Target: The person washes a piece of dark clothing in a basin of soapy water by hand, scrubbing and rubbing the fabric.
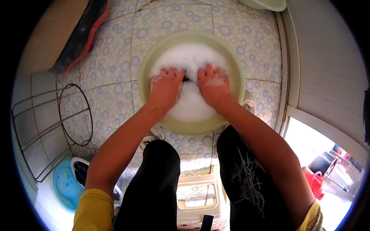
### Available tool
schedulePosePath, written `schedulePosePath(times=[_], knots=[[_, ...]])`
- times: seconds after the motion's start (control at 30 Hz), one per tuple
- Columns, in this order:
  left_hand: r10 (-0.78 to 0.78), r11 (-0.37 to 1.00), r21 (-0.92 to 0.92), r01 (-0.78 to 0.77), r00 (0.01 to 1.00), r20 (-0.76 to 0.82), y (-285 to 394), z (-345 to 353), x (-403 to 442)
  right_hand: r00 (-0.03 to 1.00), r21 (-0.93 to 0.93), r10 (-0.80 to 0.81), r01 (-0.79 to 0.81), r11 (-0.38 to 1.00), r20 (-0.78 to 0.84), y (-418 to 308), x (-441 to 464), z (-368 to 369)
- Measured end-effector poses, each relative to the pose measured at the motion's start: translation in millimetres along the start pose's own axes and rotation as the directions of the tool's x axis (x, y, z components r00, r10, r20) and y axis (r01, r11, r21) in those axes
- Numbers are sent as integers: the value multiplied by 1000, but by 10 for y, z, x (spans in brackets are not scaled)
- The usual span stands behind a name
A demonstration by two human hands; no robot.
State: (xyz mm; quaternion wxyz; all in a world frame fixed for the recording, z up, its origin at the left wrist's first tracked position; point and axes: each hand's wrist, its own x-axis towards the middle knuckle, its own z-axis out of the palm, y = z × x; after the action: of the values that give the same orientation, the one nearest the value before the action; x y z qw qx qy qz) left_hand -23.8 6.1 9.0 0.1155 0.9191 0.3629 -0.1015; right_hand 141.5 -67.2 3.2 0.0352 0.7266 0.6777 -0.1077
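Observation:
A round pale green basin (143, 81) stands on the tiled floor, filled with thick white suds (192, 109). My left hand (167, 85) is in the foam at the left, fingers bent down and tips hidden. Opposite it, a short gap away, my right hand (214, 85) is also curled into the suds, with foam on its back. Between the hands a small dark patch (186, 78) shows through the foam beside my left hand, perhaps wet cloth. Most of it is covered, and what the fingers close on is hidden.
A pale plastic stool (196, 180) is between my legs. At left stand a wire rack (58, 123) and a blue tub (65, 184) beside a white container with dark contents. Another pale green basin (266, 4) sits at top right. Red plastic items (314, 181) lie lower right.

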Motion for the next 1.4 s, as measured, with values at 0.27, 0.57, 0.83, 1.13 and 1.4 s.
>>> schedulePosePath(times=[0.27, 0.57, 0.83, 1.13, 1.4], knots=[[-48, 940, -335, 64, 997, 57, -243, 237, 133, 999, 325, 29, -37, 945, 31, 100, 85, 14], [82, 290, -956, -45, 996, -22, -54, 137, -6, 941, 716, -89, 307, 627, -326, -261, -22, -616], [-2, 71, -997, 42, 999, 42, 145, 24, -96, 932, 576, 30, 198, 793, -362, -593, 106, -583], [-21, 556, -786, 270, 950, 311, 321, -402, -121, 943, 607, 308, -320, 727, 128, -357, 545, -335], [-98, 904, -417, 88, 995, -3, 29, -472, -220, 960, 395, 279, -251, 884, -14, 63, 202, -334]])
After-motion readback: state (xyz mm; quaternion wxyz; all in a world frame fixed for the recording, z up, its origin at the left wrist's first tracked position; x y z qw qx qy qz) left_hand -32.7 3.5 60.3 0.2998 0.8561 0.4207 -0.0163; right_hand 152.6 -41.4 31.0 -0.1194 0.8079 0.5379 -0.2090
